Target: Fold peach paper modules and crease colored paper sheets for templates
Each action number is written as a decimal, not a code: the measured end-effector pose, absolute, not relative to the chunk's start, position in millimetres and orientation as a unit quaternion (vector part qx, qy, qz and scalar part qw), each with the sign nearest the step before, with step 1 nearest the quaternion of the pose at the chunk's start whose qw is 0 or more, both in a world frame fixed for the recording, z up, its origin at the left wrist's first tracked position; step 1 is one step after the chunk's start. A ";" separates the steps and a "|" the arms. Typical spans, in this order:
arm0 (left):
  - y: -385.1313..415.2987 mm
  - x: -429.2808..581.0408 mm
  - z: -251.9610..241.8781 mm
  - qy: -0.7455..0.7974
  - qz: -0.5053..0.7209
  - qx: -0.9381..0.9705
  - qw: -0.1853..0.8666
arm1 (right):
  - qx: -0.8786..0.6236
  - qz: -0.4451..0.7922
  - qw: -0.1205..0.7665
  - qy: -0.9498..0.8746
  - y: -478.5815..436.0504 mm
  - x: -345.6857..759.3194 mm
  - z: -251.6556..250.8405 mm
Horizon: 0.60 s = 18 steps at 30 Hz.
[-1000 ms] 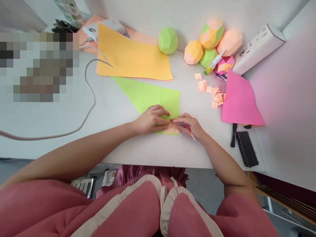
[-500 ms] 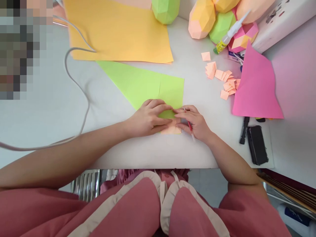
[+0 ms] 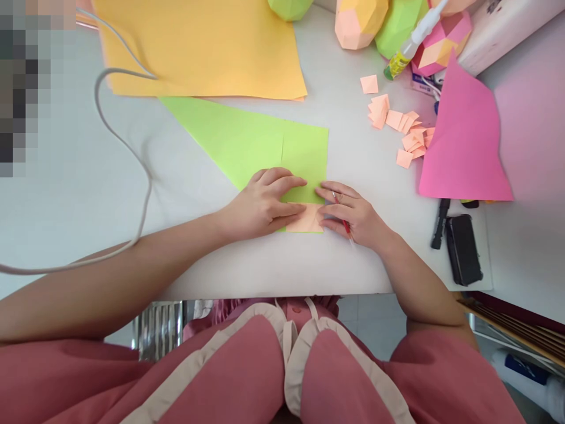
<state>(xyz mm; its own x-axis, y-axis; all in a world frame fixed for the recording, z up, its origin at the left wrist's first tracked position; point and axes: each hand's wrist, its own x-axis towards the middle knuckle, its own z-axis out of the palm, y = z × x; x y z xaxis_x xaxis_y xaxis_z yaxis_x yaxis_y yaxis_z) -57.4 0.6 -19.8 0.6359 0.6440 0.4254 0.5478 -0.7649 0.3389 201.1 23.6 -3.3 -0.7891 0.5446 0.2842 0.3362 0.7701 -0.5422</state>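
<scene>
A lime-green sheet of paper [image 3: 247,132] with a short slit lies on the table. On its near end rests a peach paper strip [image 3: 306,218]. My left hand [image 3: 273,203] is spread flat over the green sheet, its lower fingers on the strip's left part; it holds nothing. At the strip's right end, my right hand [image 3: 353,215] touches the paper with its fingertips. A thin red pen [image 3: 346,224], perhaps just a refill, is tucked among that hand's fingers, pointing up and left.
Yellow sheets [image 3: 203,53] lie beyond the green one. Small peach squares [image 3: 412,138], a pink sheet [image 3: 465,138], a glue bottle [image 3: 408,53] and faceted paper shapes [image 3: 359,20] are at right. A black phone [image 3: 464,250] and black marker [image 3: 440,224] sit nearby. A white cable [image 3: 148,171] crosses my left forearm.
My fingertips have drawn apart, with the right hand shifted slightly right, so more of the peach strip shows. The whole view has also shifted a little.
</scene>
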 end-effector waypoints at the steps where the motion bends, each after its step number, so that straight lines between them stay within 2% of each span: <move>1: 0.7 -57.6 -19.7 0.332 0.265 0.901 0.094 | -0.249 0.235 0.214 -0.915 22.9 202.0 -4.0; 11: -0.2 -57.7 -17.6 0.344 0.251 0.896 0.124 | -0.314 0.247 0.296 -0.868 11.8 203.0 -2.9; 15: -0.2 -57.5 -16.3 0.349 0.244 0.894 0.137 | -0.354 0.269 0.303 -0.843 8.5 201.9 -1.0; 18: -0.1 -57.4 -15.8 0.350 0.246 0.893 0.138 | -0.366 0.239 0.299 -0.848 7.4 201.5 -0.4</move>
<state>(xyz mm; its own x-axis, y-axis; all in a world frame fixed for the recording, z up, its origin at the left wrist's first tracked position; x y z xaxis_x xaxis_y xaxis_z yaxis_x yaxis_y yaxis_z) -57.4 -0.1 -15.8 0.6337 0.6930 0.3438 0.5573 -0.7172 0.4184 201.5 7.4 -0.4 -0.5536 0.7640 0.3315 0.4782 0.6175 -0.6246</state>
